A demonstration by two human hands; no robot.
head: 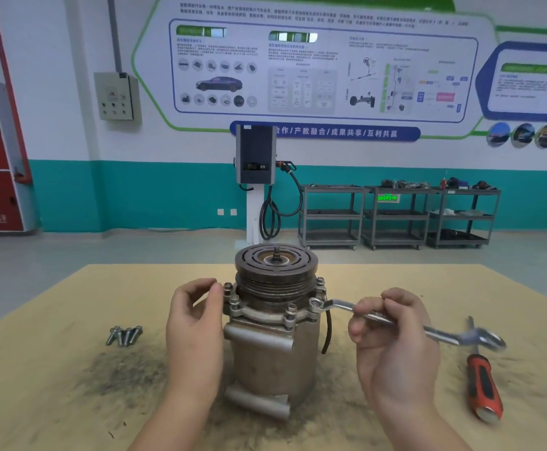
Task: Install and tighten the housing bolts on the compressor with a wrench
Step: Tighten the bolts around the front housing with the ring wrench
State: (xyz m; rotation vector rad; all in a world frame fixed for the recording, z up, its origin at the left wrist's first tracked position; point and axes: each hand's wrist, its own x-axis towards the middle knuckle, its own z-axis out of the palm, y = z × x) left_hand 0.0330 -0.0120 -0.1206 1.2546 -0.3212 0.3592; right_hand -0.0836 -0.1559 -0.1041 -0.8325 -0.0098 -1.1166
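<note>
Compressor stands upright at frame center on the tan table, pulley end up. We see 4 housing bolts seated in its flange. Wrench has its ring end over the bolt at the flange's right side; right hand curls its fingers around the wrench shank. Left hand sits at the flange's left, fingertips curled by a bolt there; actual pinch we cannot tell. 4 spare bolts lie at lower left. Orange-handled screwdriver lies at lower right. Dark grit surrounds the base.
</note>
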